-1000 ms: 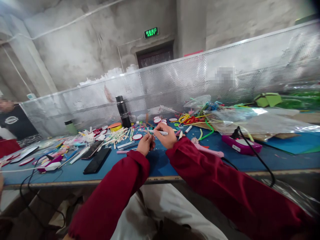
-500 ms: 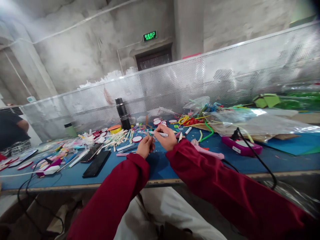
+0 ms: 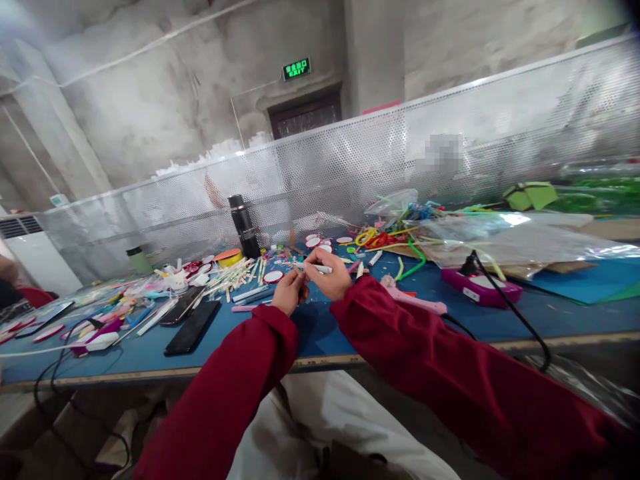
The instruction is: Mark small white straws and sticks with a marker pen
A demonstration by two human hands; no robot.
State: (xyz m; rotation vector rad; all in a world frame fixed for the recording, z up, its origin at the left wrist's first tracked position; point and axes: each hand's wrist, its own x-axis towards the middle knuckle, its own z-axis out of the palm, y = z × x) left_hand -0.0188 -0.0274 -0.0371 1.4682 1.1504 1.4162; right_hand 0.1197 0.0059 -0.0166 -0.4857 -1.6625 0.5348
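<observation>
My right hand [image 3: 333, 277] is closed around a white marker pen [image 3: 324, 269], its tip end pointing left toward my other hand. Just left of it, the fingers of my left hand [image 3: 290, 293] are pinched together. Whatever they hold is too small and covered to make out. Both hands are close together over the blue tabletop [image 3: 320, 337], near its front edge. Beside my left hand lie a white disc with a red rim [image 3: 273, 277] and some capped markers [image 3: 253, 294]. A pink glue gun [image 3: 417, 300] rests to the right of my right hand.
Two dark phones [image 3: 194, 328] lie left, near wooden sticks [image 3: 235, 277] and craft scraps. A black thermos [image 3: 244, 227] stands by the perforated metal screen [image 3: 320, 173]. Right are pipe cleaners [image 3: 385, 238], a purple power strip [image 3: 480, 288] with a cord, and plastic bags [image 3: 500, 240].
My hands stay almost in place, with the marker shifted slightly left toward the left fingers. The person at the far left has moved mostly out of view.
</observation>
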